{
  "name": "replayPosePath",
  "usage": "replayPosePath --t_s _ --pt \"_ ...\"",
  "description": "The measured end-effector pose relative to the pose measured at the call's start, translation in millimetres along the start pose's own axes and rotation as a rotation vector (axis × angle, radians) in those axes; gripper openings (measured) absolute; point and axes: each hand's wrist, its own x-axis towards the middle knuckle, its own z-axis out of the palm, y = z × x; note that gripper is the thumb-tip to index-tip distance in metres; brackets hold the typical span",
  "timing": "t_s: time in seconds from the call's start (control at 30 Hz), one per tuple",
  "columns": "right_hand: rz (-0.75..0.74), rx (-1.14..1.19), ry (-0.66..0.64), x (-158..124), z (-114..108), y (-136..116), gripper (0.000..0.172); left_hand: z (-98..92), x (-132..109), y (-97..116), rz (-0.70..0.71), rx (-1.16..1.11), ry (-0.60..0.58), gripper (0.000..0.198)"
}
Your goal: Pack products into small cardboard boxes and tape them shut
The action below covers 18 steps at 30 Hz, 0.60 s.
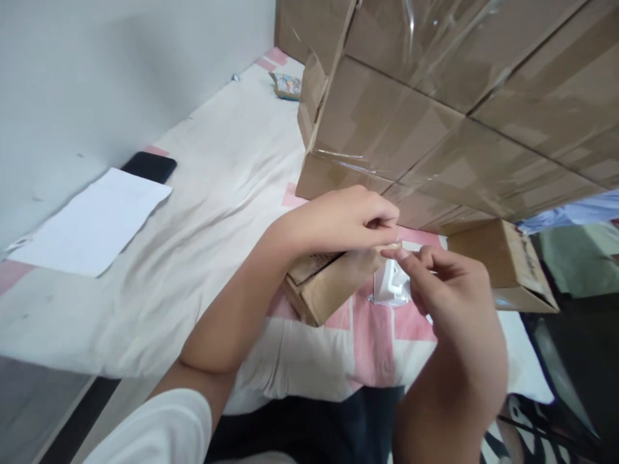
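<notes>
1. Head view: left hand (348, 219) and right hand (449, 283) each pinch the top edge of a small clear packet (391, 289). It hangs between them over the pink-and-white sheet (372, 341), just beside a small cardboard box (324, 287).
2. Contents are blurred, possibly a white part.
3. Pinching close to the edge, with even pull from both sides, would likely keep the packet from slipping.

home bedroom: bedsheet (232, 193), stacked cardboard boxes (435, 116).
</notes>
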Motion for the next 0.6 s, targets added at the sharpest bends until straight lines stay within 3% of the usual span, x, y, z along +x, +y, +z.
replayPosePath --t_s 0.2,0.43,0.6 --pt "0.101 -0.134 -0.170 18 2 3 0.052 -10.9 -2 -13 -0.122 0.017 -0.072 0.031" --pt "0.176 0.097 -0.224 31 18 26 0.045 -14.7 -3 -35 -0.134 -0.034 -0.182 0.027" --pt "0.120 0.138 -0.243 49 12 30 0.049 -12.0 -4 -35 -0.242 -0.133 -0.065 0.035"
